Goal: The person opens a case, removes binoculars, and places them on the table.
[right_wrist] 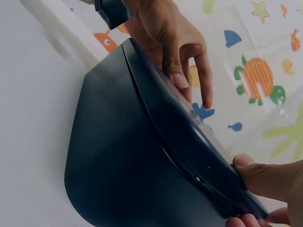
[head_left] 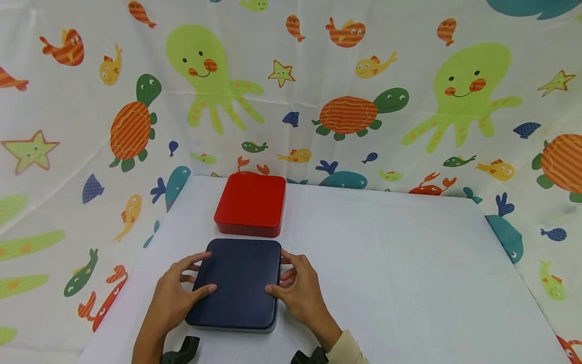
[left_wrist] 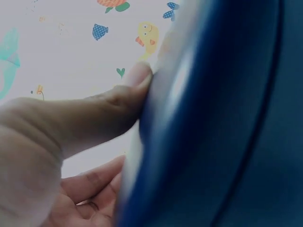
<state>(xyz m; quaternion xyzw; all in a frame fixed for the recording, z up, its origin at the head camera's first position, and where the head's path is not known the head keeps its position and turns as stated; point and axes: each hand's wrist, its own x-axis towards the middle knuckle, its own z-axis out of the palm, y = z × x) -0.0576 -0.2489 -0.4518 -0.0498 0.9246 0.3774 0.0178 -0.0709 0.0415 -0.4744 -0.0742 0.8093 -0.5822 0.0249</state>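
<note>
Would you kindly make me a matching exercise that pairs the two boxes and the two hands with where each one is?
Things:
1. red box
2. dark blue box
3. left hand
4. right hand

Places:
A. on the dark blue box's left side
B. at the table's far edge
C. on the dark blue box's right side
D. between the two hands

Pairs: 1-B, 2-D, 3-A, 4-C

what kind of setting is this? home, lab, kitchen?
Likely a staged recording booth, not a home: a white table walled by sea-creature print cloth, bare but for a red box and a navy box held by both hands.
</note>
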